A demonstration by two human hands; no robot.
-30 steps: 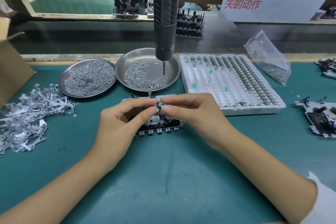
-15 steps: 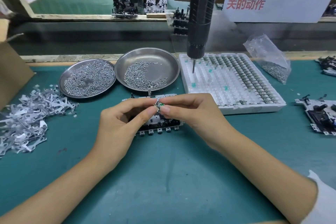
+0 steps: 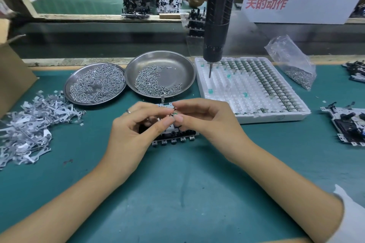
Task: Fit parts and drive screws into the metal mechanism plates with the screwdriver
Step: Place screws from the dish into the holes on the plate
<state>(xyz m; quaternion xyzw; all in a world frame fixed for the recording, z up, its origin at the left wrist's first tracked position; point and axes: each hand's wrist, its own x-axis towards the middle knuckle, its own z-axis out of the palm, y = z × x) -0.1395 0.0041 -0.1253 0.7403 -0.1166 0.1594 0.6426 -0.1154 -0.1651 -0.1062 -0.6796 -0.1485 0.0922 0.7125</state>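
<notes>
- The left hand [image 3: 134,136] and the right hand [image 3: 205,122] meet above the middle of the green bench [image 3: 177,193], fingertips facing each other.
- Between them sits a small part [image 3: 173,114], metal with a touch of green; the right hand's thumb and forefinger pinch it, and the left hand's thumb and forefinger close on it from the other side. Its exact shape is too small to tell.
- The grip of each hand is therefore clamped on that small part, with the other fingers loosely curled.
- Right under the hands the metal mechanism plate [image 3: 173,138] lies flat on the bench, its row of little tabs along the near edge showing below the fingers.
- The screwdriver [image 3: 218,16], a black powered one, hangs upright from above with no hand on it; its bit [image 3: 210,70] points down over the far left corner of the white tray [image 3: 276,116].
- That tray holds rows of small parts, filled mostly on its right side, with a few green pieces scattered on the left.
- Two round metal dishes stand behind the hands: the left dish [image 3: 69,85] full of screws, the right dish [image 3: 185,71] partly full.
- A heap of stamped metal pieces [image 3: 27,130] lies at the left of the bench.
- A clear bag of screws [image 3: 292,61] stands beyond the tray, and another mechanism assembly [image 3: 347,126] lies at the far right.
</notes>
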